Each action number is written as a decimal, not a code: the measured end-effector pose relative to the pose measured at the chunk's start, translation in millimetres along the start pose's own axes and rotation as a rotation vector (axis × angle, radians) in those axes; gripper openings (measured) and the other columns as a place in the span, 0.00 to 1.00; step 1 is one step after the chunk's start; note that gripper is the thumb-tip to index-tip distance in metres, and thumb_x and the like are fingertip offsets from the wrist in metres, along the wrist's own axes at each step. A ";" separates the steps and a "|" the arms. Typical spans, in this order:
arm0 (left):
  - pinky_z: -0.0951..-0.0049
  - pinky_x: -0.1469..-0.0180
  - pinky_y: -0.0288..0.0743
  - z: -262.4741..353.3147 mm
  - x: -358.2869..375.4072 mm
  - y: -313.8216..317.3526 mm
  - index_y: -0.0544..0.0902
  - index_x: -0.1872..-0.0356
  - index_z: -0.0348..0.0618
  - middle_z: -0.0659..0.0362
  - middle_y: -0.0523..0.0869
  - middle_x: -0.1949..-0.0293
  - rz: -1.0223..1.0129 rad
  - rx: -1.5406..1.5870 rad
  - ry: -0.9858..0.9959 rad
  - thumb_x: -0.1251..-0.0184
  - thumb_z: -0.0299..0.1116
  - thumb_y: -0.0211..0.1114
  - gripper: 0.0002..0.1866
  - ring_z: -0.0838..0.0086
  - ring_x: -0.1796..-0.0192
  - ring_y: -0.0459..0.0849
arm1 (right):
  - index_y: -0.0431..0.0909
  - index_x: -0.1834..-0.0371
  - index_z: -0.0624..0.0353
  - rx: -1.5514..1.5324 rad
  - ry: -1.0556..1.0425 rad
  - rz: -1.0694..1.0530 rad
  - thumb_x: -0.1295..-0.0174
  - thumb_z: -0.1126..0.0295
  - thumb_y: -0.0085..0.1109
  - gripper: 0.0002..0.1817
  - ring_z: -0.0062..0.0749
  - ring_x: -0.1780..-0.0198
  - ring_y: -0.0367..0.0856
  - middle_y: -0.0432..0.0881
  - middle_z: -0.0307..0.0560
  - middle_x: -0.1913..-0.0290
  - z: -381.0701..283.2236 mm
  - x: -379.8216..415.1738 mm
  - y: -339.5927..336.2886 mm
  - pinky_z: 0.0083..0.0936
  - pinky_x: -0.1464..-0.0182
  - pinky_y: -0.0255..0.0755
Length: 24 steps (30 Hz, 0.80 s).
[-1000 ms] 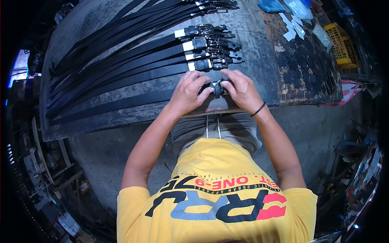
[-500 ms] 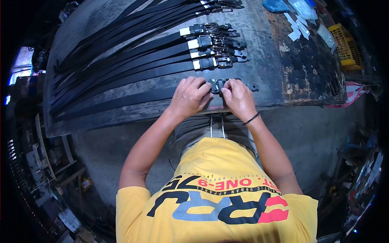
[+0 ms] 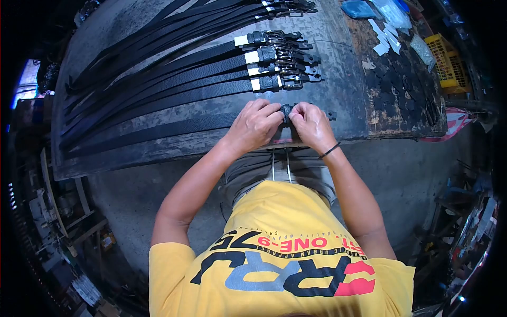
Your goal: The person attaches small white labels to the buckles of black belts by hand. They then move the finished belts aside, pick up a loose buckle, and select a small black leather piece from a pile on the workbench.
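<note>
A black leather belt lies along the table's front edge, its buckle end under my two hands. My left hand is closed on the belt, fingers bent, just left of the dark belt loop. From the other side my right hand pinches the buckle end close to that loop. The buckle is mostly covered by my right fingers; a dark tip sticks out beyond them. Just behind lie several black belts with metal buckles and white tags.
More black belts spread across the back of the table. To the right are white paper strips, dark scraps, plastic bags and a yellow crate. A red-and-white cloth hangs at the right corner.
My left hand has slid slightly right, closer to my right hand, and now covers more of the belt beside the loop. The right hand stays at the buckle end.
</note>
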<state>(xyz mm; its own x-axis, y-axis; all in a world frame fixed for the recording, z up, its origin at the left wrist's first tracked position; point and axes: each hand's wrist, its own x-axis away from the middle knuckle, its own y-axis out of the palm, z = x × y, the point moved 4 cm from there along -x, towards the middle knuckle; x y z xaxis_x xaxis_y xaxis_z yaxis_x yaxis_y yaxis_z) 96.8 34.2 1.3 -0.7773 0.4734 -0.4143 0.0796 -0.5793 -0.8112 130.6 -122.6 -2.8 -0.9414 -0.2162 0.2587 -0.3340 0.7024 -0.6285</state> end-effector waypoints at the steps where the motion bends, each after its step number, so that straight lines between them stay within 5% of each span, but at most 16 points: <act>1: 0.63 0.53 0.74 -0.2 0.0 0.3 0.81 0.61 0.43 0.57 0.82 0.53 0.002 0.002 0.002 0.48 0.26 0.66 0.11 0.61 0.52 0.80 | 0.79 0.68 0.63 0.003 -0.010 -0.011 0.43 0.64 0.53 0.12 0.57 0.62 0.82 0.82 0.61 0.69 -0.1 -0.6 -0.7 0.44 0.58 0.74; 6: 0.60 0.46 0.73 0.5 2.4 -4.1 0.82 0.57 0.41 0.54 0.83 0.51 0.021 0.122 -0.067 0.51 0.24 0.68 0.16 0.56 0.48 0.79 | 0.80 0.69 0.63 -0.002 -0.016 0.020 0.43 0.64 0.53 0.13 0.57 0.63 0.82 0.82 0.61 0.70 -1.0 -2.2 -2.3 0.44 0.58 0.74; 16: 0.63 0.50 0.74 -3.7 -3.3 1.3 0.80 0.63 0.41 0.57 0.83 0.57 0.041 0.067 0.063 0.50 0.25 0.67 0.11 0.61 0.51 0.80 | 0.79 0.70 0.63 0.045 -0.141 0.088 0.43 0.66 0.54 0.11 0.59 0.62 0.81 0.82 0.61 0.69 -4.4 -2.0 -0.3 0.46 0.59 0.73; 24: 0.63 0.50 0.74 3.4 -2.4 8.4 0.81 0.63 0.41 0.55 0.84 0.57 0.124 0.031 -0.118 0.49 0.27 0.71 0.12 0.60 0.52 0.82 | 0.79 0.71 0.64 0.095 -0.135 -0.002 0.43 0.66 0.54 0.11 0.60 0.62 0.80 0.81 0.63 0.68 0.1 -6.5 -1.8 0.47 0.58 0.73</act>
<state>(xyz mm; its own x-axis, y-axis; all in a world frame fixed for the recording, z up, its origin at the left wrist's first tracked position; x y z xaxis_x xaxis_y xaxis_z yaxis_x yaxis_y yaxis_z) 97.2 25.9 -3.1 -0.8305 0.3168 -0.4581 0.1621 -0.6494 -0.7429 137.3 -122.6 -3.4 -0.9363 -0.3113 0.1628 -0.3325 0.6360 -0.6964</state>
